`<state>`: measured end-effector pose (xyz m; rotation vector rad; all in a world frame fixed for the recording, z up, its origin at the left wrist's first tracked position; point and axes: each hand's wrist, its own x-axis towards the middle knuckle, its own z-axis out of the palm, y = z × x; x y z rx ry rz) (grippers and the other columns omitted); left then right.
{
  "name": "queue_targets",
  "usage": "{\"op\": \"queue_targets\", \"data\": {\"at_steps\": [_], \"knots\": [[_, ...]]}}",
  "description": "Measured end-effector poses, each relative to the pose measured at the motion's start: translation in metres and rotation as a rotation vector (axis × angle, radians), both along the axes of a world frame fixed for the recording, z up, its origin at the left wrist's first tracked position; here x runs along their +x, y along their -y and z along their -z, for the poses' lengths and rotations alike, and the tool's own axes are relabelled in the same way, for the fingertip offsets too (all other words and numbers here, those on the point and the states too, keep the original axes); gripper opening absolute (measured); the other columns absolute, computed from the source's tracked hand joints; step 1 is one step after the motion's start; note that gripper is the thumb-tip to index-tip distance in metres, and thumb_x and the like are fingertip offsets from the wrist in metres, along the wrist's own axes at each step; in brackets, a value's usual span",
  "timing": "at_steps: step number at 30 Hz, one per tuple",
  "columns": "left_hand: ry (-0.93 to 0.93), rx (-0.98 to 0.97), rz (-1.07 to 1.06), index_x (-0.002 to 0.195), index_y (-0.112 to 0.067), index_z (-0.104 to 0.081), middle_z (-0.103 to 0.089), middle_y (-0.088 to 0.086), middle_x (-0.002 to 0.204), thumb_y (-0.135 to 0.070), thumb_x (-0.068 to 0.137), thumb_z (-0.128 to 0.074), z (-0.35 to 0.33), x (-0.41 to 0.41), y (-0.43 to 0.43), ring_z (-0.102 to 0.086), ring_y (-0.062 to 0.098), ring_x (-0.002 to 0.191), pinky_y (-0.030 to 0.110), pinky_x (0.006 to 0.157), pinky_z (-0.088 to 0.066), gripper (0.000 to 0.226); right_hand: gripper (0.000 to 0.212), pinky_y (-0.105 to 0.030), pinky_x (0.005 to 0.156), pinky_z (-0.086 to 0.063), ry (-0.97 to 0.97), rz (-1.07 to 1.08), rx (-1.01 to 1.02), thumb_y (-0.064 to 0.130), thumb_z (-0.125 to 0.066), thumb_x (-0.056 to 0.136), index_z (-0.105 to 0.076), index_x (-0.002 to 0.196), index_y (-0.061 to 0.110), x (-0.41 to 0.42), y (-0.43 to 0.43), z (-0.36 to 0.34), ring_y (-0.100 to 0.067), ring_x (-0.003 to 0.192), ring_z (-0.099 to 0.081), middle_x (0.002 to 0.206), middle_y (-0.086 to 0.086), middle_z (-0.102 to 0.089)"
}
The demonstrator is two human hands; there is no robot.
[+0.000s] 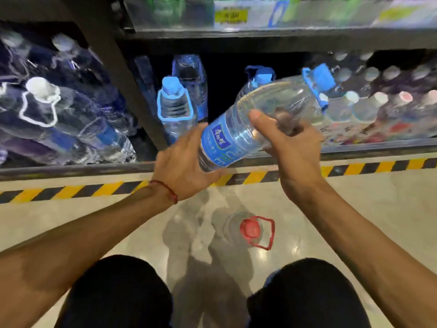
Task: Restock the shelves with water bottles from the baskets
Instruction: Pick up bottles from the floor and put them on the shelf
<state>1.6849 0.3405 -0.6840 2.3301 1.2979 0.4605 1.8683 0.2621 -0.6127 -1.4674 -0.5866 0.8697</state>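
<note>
A large clear water bottle with a blue cap and blue label lies tilted in the air in front of the bottom shelf, cap pointing up and right. My right hand grips its upper body, thumb on top. My left hand cups its base from below and the left, fingers fairly straight. On the shelf behind stand two similar blue-capped bottles. A red-capped bottle stands on the floor between my knees.
A dark shelf upright divides the bays. White-capped large bottles fill the left bay, and packs of small bottles fill the right. A yellow-black hazard stripe runs along the floor. Green bottles stand on the shelf above.
</note>
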Motion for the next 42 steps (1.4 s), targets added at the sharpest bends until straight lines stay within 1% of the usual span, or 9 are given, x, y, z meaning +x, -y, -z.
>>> {"op": "queue_targets", "data": {"at_steps": [3,5,7,9,15,19,23,28,42], "knots": [[0.048,0.037,-0.03,0.148,-0.04,-0.038,-0.059,-0.017,0.138,-0.07,0.063,-0.082,0.04,0.005,-0.004,-0.059,0.018,0.125,0.041,0.097,-0.052,0.101,0.011,-0.035,0.083,-0.061,0.045,-0.068,0.088,0.018,-0.086,0.083,-0.076,0.079,0.021,0.007,-0.003,0.038,-0.01,0.083,-0.075,0.081,0.01,-0.077],[0.056,0.071,-0.038,0.15,-0.04,-0.035,-0.056,-0.021,0.141,-0.071,0.062,-0.081,0.059,0.008,-0.006,-0.057,0.014,0.127,0.041,0.101,-0.05,0.104,0.025,-0.025,0.073,-0.058,0.081,-0.063,0.13,0.018,-0.086,0.084,-0.072,0.064,0.025,0.008,-0.005,0.053,-0.003,0.07,-0.069,0.066,0.016,-0.069],[0.097,0.054,-0.044,0.149,-0.041,-0.034,-0.054,-0.021,0.142,-0.07,0.064,-0.081,0.075,0.013,-0.009,-0.055,0.014,0.128,0.044,0.103,-0.049,0.102,0.015,-0.018,0.066,-0.053,0.115,-0.051,0.183,0.024,-0.089,0.08,-0.078,0.088,0.017,0.007,-0.005,0.064,-0.004,0.075,-0.072,0.078,0.012,-0.075],[0.184,0.045,-0.019,0.149,-0.04,-0.034,-0.054,-0.019,0.143,-0.067,0.067,-0.082,0.095,0.018,-0.013,-0.054,0.013,0.13,0.046,0.104,-0.049,0.099,0.039,-0.02,0.07,-0.054,0.175,-0.064,0.236,0.026,-0.092,0.077,-0.076,0.108,0.009,0.006,-0.005,0.074,-0.009,0.089,-0.076,0.095,0.005,-0.08],[0.409,-0.018,0.207,0.156,-0.023,-0.033,-0.051,-0.007,0.15,-0.037,0.084,-0.082,0.127,0.026,-0.028,-0.046,0.01,0.14,0.044,0.116,-0.04,0.088,0.041,-0.016,0.079,-0.057,0.366,-0.139,0.323,0.017,-0.094,0.073,-0.065,0.101,0.029,0.012,-0.003,0.086,0.003,0.092,-0.074,0.088,0.026,-0.076],[0.459,-0.015,0.205,0.155,-0.021,-0.036,-0.055,-0.006,0.146,-0.027,0.086,-0.082,0.126,0.027,-0.025,-0.051,0.009,0.136,0.043,0.114,-0.043,0.083,0.048,-0.017,0.083,-0.057,0.379,-0.179,0.36,0.013,-0.093,0.073,-0.068,0.114,0.017,0.012,-0.001,0.09,0.002,0.098,-0.073,0.096,0.023,-0.076],[0.548,-0.019,0.139,0.156,-0.022,-0.036,-0.056,-0.004,0.146,-0.03,0.086,-0.082,0.135,0.028,-0.026,-0.052,0.011,0.136,0.044,0.114,-0.044,0.084,0.061,-0.028,0.094,-0.058,0.4,-0.262,0.373,0.013,-0.094,0.074,-0.066,0.127,0.002,0.018,-0.009,0.094,-0.01,0.111,-0.072,0.117,0.002,-0.076],[0.602,-0.029,0.031,0.153,-0.028,-0.04,-0.061,-0.008,0.142,-0.036,0.079,-0.085,0.147,0.034,-0.039,-0.056,0.012,0.133,0.045,0.113,-0.046,0.087,0.076,-0.041,0.102,-0.057,0.432,-0.327,0.346,0.029,-0.094,0.073,-0.059,0.134,0.003,0.026,-0.034,0.099,-0.016,0.118,-0.07,0.128,-0.005,-0.072],[0.637,0.018,-0.129,0.139,-0.031,-0.055,-0.07,-0.011,0.125,-0.039,0.068,-0.093,0.176,0.052,-0.051,-0.064,0.012,0.121,0.043,0.103,-0.054,0.081,0.073,-0.024,0.098,-0.055,0.546,-0.421,0.326,0.009,-0.091,0.078,-0.051,0.138,-0.001,0.034,-0.059,0.118,-0.009,0.116,-0.069,0.128,-0.005,-0.07]]}}
